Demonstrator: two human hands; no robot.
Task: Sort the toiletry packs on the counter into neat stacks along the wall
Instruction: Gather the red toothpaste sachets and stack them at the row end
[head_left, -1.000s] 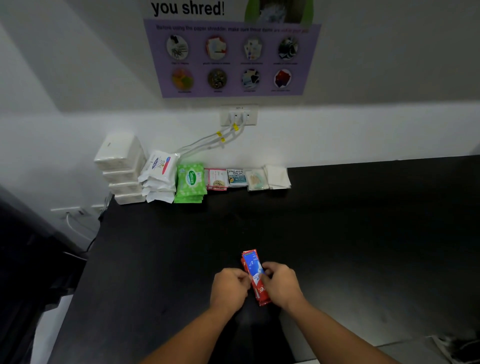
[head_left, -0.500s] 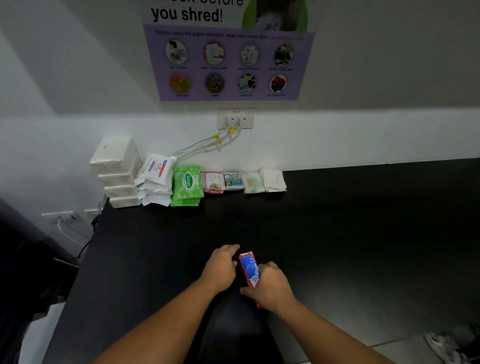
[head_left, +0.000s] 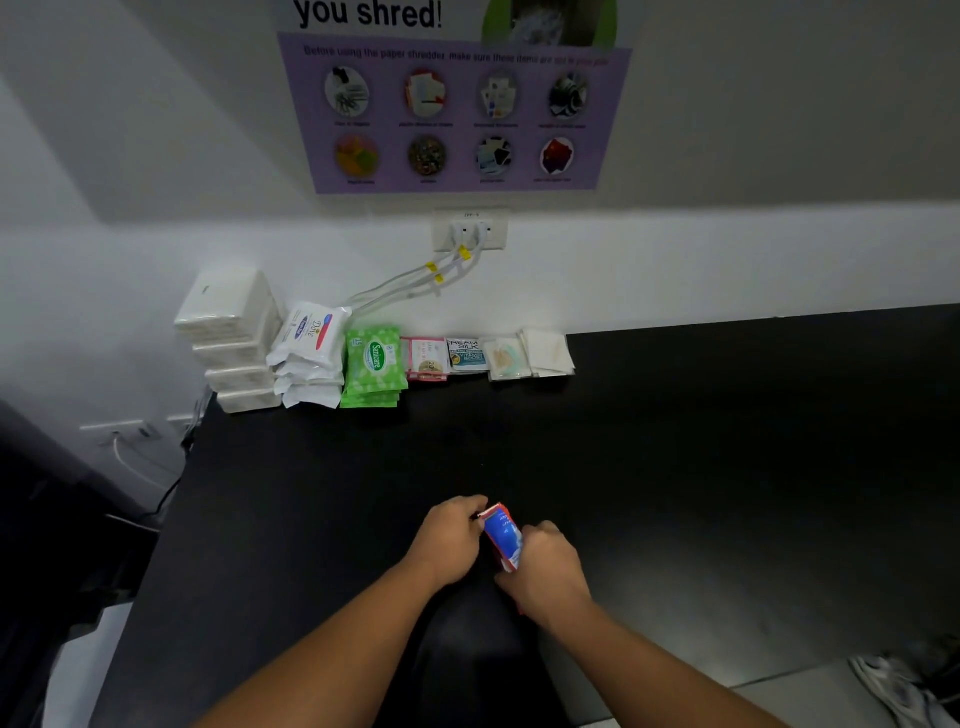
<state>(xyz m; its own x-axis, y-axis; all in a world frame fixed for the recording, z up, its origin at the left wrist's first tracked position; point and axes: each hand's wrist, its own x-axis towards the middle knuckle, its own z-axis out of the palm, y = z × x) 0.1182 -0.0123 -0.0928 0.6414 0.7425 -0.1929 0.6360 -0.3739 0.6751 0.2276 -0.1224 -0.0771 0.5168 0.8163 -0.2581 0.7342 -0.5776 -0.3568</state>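
Glossy black desk carries soft plastic packs stacked at eleven o'clock. Both left grip and right grip clamp a slim red-and-blue pack at six o'clock.

On the surface, a row of stacks runs along the wall at 12 o'clock, with the tissue stack at its 9 o'clock end. One pack is at 6 o'clock, well apart.
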